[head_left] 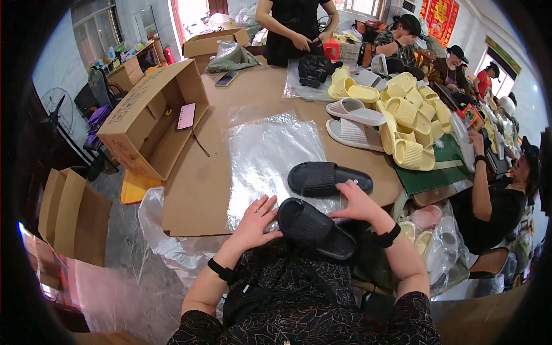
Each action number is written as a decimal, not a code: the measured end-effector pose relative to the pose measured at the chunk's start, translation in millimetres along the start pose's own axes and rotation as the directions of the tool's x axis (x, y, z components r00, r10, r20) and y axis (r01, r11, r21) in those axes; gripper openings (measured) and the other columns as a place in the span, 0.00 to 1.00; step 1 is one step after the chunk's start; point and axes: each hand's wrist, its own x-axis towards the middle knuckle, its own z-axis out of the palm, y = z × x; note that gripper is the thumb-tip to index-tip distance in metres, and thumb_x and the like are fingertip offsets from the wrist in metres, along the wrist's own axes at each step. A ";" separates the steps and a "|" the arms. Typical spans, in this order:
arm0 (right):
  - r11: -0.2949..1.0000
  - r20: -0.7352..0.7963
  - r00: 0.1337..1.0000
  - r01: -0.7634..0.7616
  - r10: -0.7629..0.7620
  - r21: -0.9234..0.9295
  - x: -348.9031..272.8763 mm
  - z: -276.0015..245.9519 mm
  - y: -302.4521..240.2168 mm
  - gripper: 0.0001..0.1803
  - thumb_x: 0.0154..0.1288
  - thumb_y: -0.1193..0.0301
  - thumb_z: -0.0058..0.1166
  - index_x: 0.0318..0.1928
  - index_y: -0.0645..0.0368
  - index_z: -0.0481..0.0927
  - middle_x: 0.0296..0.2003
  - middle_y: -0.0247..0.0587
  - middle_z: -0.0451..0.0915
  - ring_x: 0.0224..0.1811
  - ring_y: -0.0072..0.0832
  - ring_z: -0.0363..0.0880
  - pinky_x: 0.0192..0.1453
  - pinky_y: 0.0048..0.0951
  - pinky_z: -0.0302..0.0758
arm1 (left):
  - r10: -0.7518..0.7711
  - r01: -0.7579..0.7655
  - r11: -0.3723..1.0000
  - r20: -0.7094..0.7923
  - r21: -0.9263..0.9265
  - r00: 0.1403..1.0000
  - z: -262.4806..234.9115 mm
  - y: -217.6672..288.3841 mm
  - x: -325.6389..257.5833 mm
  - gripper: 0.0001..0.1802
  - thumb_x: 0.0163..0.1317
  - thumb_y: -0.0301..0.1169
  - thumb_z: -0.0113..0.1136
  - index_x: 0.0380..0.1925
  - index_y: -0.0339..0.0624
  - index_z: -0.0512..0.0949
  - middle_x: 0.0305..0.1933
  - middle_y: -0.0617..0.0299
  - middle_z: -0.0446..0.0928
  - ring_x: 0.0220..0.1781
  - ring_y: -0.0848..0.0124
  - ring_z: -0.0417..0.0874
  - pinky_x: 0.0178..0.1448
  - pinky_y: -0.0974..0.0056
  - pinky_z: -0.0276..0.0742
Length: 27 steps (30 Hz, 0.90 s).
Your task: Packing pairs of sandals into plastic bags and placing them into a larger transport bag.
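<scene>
Lower centre of frame: left hand flat, fingers spread, resting on clear plastic bag at near edge of surface; grip open, holds nothing, thumb side just beside near black slipper. Right hand w/ fingers curled loosely, touching between near black slipper and far black slipper; can't tell if it grips either. Far slipper lies on the bag, centre frame. Upper right: pile of yellow slippers, two grey slippers. Upper left: open cardboard box w/ pink phone inside. Another person's hands at top centre
</scene>
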 end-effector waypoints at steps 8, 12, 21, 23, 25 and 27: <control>0.986 0.132 0.977 0.168 -0.166 -0.007 13.0 15.3 11.1 0.31 0.52 0.65 0.62 0.54 0.71 0.71 0.50 0.55 0.70 0.58 0.51 0.68 0.64 0.42 0.67 | -0.004 0.005 0.999 0.005 -0.043 1.000 0.8 0.9 3.4 0.38 0.55 0.50 0.67 0.63 0.44 0.72 0.75 0.52 0.60 0.77 0.49 0.55 0.77 0.48 0.53; 0.971 0.343 0.914 0.166 -0.217 0.172 0.4 -10.4 -0.1 0.54 0.47 0.54 0.69 0.67 0.72 0.59 0.66 0.61 0.61 0.67 0.54 0.60 0.73 0.42 0.59 | -0.019 0.019 0.999 -0.001 -0.039 1.000 -4.1 4.0 1.4 0.38 0.55 0.49 0.68 0.64 0.44 0.72 0.75 0.52 0.60 0.77 0.49 0.56 0.77 0.47 0.53; 0.933 0.052 0.939 0.344 -0.341 -0.106 -21.1 0.5 -29.0 0.51 0.42 0.40 0.71 0.55 0.70 0.71 0.55 0.57 0.72 0.54 0.51 0.72 0.59 0.43 0.71 | 0.010 -0.010 0.999 -0.011 -0.044 1.000 1.1 -5.4 -2.7 0.39 0.51 0.48 0.70 0.61 0.43 0.73 0.75 0.53 0.60 0.77 0.49 0.56 0.77 0.46 0.54; 0.898 0.004 0.907 0.417 -0.421 -0.141 -22.3 4.7 -26.3 0.39 0.52 0.42 0.66 0.46 0.66 0.75 0.45 0.50 0.75 0.46 0.47 0.75 0.51 0.40 0.74 | 0.019 -0.019 0.999 -0.006 -0.043 1.000 -0.7 -4.4 -2.9 0.38 0.52 0.49 0.70 0.59 0.38 0.74 0.76 0.53 0.59 0.77 0.49 0.56 0.77 0.47 0.54; 0.902 0.023 0.914 0.405 -0.406 -0.152 -24.5 18.8 -8.6 0.36 0.53 0.44 0.65 0.45 0.66 0.74 0.42 0.50 0.75 0.45 0.48 0.75 0.50 0.41 0.75 | 0.017 -0.018 0.999 -0.008 -0.042 1.000 -0.5 -2.5 -2.0 0.38 0.52 0.49 0.70 0.58 0.36 0.74 0.76 0.53 0.58 0.77 0.49 0.56 0.77 0.47 0.54; 0.899 0.036 0.910 0.413 -0.413 -0.143 -24.1 19.4 -11.9 0.29 0.54 0.53 0.67 0.43 0.64 0.72 0.39 0.50 0.73 0.45 0.50 0.74 0.48 0.43 0.75 | 0.016 -0.017 0.999 -0.006 -0.042 1.000 0.3 -3.4 -3.0 0.38 0.52 0.50 0.69 0.58 0.37 0.74 0.76 0.53 0.58 0.77 0.49 0.56 0.77 0.47 0.54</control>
